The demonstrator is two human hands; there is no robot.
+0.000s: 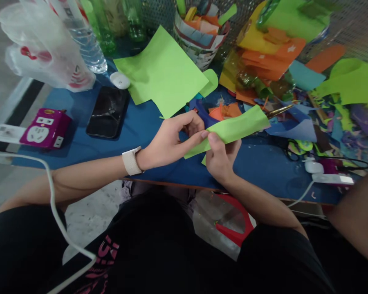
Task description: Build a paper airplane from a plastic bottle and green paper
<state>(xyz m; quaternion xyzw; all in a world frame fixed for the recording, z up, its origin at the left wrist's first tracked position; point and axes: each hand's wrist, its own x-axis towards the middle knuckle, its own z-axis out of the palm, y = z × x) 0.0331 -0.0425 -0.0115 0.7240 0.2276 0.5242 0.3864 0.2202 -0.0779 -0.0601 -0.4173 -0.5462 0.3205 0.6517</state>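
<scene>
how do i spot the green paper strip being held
Over the blue tabletop, the left hand and right hand meet near its front edge. Both hold the narrow green paper strip, much slimmer than the wide green paper sheet lying beyond.

Here's the sheet (165, 71), bright green on the blue table (257, 163), and in front of it, off to the right, there's the strip (242, 128)! Left hand (174, 139) pinches it, right hand (221, 157) grips it too, thumbs close together. Left of the sheet: white case (120, 80) just beside it, then phone (108, 112), then purple adapter (46, 128). Behind-right of the sheet, a basket (202, 53) packed with paper (202, 24); well right, heaped scraps (335, 122).
</scene>
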